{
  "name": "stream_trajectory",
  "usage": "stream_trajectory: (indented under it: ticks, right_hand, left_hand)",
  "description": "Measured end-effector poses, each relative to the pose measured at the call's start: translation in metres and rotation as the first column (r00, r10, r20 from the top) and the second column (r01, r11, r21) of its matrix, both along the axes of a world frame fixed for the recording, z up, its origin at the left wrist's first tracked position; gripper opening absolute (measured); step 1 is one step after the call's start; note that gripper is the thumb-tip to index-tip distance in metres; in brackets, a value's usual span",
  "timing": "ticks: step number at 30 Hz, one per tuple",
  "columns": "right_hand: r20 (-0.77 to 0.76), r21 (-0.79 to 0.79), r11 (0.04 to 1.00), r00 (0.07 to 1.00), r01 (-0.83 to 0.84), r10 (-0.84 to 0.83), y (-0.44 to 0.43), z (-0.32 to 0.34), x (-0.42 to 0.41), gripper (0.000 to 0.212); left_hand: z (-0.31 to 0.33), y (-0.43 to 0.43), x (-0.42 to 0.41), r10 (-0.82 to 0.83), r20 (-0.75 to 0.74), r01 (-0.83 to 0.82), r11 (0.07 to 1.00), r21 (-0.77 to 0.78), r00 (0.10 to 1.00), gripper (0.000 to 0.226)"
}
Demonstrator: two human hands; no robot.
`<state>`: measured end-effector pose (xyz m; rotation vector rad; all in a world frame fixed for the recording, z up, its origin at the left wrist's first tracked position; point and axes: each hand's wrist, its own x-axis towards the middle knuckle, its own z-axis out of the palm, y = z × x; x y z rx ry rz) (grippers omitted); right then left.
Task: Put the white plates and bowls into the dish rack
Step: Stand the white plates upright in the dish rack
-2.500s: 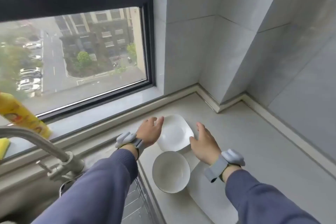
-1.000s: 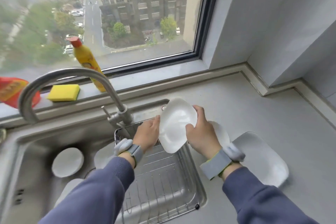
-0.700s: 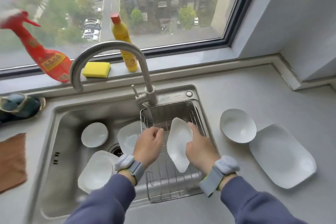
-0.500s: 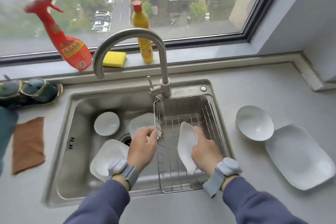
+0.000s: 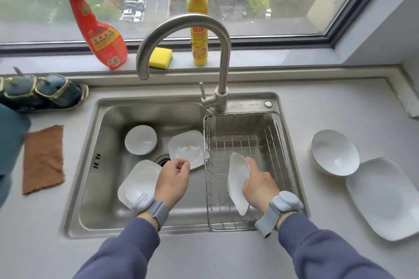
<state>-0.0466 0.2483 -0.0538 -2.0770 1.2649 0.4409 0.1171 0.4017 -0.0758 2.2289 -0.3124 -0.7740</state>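
A small white plate (image 5: 235,182) stands on edge inside the wire dish rack (image 5: 277,140), which hangs in the right part of the sink. My right hand (image 5: 259,184) grips that plate from its right side. My left hand (image 5: 173,182) hovers over the sink with fingers loosely curled, holding nothing. In the sink lie a round white bowl (image 5: 140,139), a squarish white plate (image 5: 186,148) and a bowl stacked on a plate (image 5: 141,182) partly hidden by my left wrist. On the counter to the right sit a white bowl (image 5: 334,153) and a large white plate (image 5: 383,197).
A curved steel faucet (image 5: 221,56) rises behind the rack. On the sill stand a red spray bottle (image 5: 99,31), a yellow sponge (image 5: 159,58) and a yellow detergent bottle (image 5: 199,29). A brown cloth (image 5: 43,158) and dark green jars (image 5: 38,92) lie left of the sink.
I lifted the small plate from the counter corner with both hands, carried it left and lowered it on edge into the rack. My left hand let go and drew left over the sink.
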Motion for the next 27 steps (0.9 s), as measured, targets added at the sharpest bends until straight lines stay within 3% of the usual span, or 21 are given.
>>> stream_trajectory:
  ticks: [14, 23, 27]
  right_hand:
    - [-0.046, 0.0, 0.998, 0.996, -0.07, 0.07, 0.014, -0.008, 0.012, 0.058]
    - [-0.014, 0.098, 0.994, 0.999, -0.05, 0.052, 0.011, -0.013, 0.006, 0.056]
    - [-0.002, 0.04, 0.995, 0.996, -0.095, 0.095, 0.012, -0.01, 0.005, 0.075]
  left_hand:
    - [-0.049, 0.004, 0.038, 0.084, -0.108, -0.067, 0.987, 0.149, 0.991, 0.012]
    - [-0.103, -0.02, 0.076, 0.131, -0.204, -0.071, 0.958, 0.278, 0.97, 0.055]
    - [-0.131, -0.03, 0.094, 0.128, -0.175, -0.061, 0.938, 0.342, 0.976, 0.05]
